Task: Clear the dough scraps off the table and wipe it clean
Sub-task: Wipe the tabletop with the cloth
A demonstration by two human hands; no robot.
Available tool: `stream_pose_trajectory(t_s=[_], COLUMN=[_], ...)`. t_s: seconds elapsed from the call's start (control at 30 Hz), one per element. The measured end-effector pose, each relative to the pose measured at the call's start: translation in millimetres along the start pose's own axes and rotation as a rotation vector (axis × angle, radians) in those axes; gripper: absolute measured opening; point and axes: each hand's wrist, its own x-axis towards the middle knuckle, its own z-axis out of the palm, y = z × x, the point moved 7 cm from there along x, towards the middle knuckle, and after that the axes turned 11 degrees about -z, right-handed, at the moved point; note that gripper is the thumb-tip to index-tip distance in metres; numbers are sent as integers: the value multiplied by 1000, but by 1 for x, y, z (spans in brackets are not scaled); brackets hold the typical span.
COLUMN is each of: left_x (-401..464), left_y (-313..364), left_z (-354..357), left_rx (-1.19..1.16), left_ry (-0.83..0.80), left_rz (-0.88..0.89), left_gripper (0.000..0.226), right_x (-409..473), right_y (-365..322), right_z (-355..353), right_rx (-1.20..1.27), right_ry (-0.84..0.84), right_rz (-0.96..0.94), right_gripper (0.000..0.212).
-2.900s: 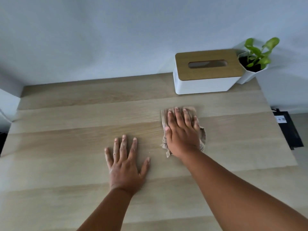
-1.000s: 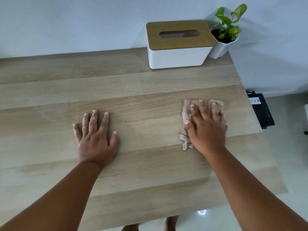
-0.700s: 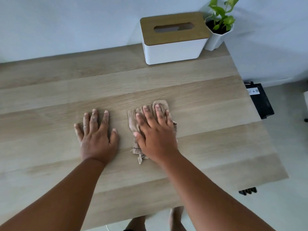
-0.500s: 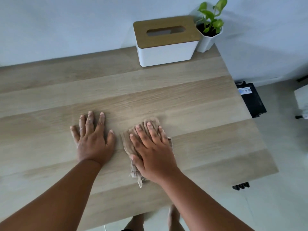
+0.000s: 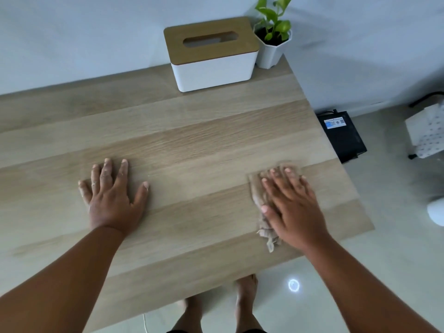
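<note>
A wooden table [image 5: 192,145] carries a tissue box [image 5: 211,54] and potted plant [image 5: 272,34] at one o'clock, the left hand [image 5: 113,195] lying flat with fingers spread, empty, at nine o'clock, the right hand [image 5: 292,205] flat, pressing a crumpled cloth [image 5: 258,195] down at three o'clock, with no writing legible.

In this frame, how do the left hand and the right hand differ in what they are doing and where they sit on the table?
The left hand lies flat on bare wood with nothing under it; the right hand presses a beige cloth against the table. The left hand sits toward the middle of the tabletop, the right hand near its right edge. Pale specks show on the left hand's fingers; none are plain on the right. Both are palm down with fingers spread.
</note>
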Motion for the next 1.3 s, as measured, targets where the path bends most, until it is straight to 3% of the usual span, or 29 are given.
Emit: stream_pose_trajectory(t_s=[0.17, 0.37, 0.47, 0.67, 0.77, 1.0, 1.3], left_x=[0, -5, -13, -46, -63, -96, -137], left_y=[0, 4, 9, 37, 47, 56, 73], left_z=[0, -2, -7, 3, 12, 17, 22], left_rx=[19, -4, -8, -48, -39, -52, -15], left_ry=[14, 36, 72, 82, 61, 30, -8], left_rz=[-1, -11, -46, -41, 4, 11, -8], left_gripper=[91, 89, 85, 70, 68, 72, 86], right_x=[-18, -5, 12, 21, 3, -29, -55], right_y=[77, 58, 5, -170, -193, -118, 25], right_z=[-9, -9, -12, -2, 2, 7, -7], right_rx=[29, 35, 57, 230, 240, 153, 45], right_ry=[-22, -8, 13, 55, 70, 54, 65], right_rz=[244, 318, 205, -184, -266, -381, -190], right_gripper=[66, 67, 64, 62, 59, 58, 63])
